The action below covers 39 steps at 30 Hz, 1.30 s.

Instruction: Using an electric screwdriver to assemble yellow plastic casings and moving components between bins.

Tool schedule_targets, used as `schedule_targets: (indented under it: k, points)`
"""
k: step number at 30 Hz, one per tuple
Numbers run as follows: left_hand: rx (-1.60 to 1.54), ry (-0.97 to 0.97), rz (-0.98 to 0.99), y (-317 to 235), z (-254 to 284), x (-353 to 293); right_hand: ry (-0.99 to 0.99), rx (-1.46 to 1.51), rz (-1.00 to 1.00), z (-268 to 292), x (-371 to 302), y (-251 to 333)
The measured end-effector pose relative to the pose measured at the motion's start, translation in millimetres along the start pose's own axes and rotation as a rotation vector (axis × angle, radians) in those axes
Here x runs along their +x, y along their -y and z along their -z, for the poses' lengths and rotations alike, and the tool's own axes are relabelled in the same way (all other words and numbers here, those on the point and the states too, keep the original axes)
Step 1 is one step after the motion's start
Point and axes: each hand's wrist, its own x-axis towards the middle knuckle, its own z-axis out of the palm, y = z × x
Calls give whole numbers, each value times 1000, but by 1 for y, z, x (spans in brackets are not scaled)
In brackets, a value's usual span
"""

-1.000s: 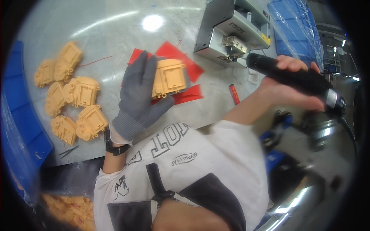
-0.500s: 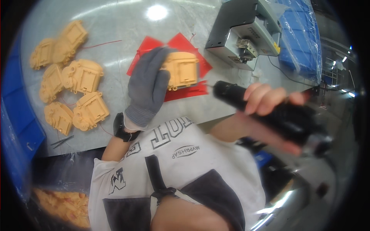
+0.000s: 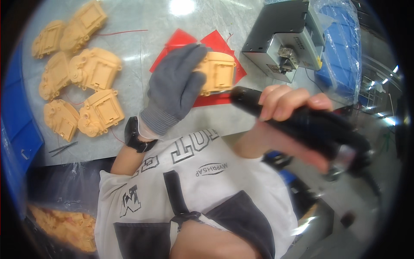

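Blue bin (image 3: 19, 125) at far left, then dark tweezers-like tool (image 3: 63, 148) on grey table (image 3: 133, 108) below six loose yellow-orange housings (image 3: 95, 69), bunched in pairs. Gloved left hand (image 3: 176, 84) grasps the left side of another housing, the worked housing (image 3: 221, 72), which sits over red sheets (image 3: 179, 39) mid-table. Grey-and-black machine (image 3: 278, 32) stands behind, to its right. Bare right hand (image 3: 286, 105) is wrapped round black powered driver (image 3: 310, 125), nose just beside the worked housing's lower right corner; contact can't tell. Plastic-covered blue container (image 3: 338, 56) at right.
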Motion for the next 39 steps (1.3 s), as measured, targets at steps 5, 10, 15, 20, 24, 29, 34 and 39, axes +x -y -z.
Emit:
schedule_targets:
  k: [5, 10, 15, 20, 24, 29, 34, 39]
  points:
    - [-7, 5, -18, 1, 0, 2, -33, -208, -36, -16, 3, -4]
    - [37, 27, -28, 1, 0, 5, 59, -42, -7, -6, 3, -7]
    - [56, 33, -1, 3, -1, 4, -20, -31, -84, 14, 0, 18]
    - [13, 44, 13, -1, 0, 4, -428, -527, 226, 71, 42, 52]
    - [30, 32, 5, -1, -2, 2, -499, -599, 150, 108, 52, 33]
    - [-131, -40, 105, 1, 0, 1, -515, -431, 12, 86, 35, 32]
    - [-232, 18, 214, -2, 7, -1, 36, -64, 6, 19, 13, 36]
    - [-299, -16, 254, -3, 6, -2, 284, -4, -137, -13, 14, 27]
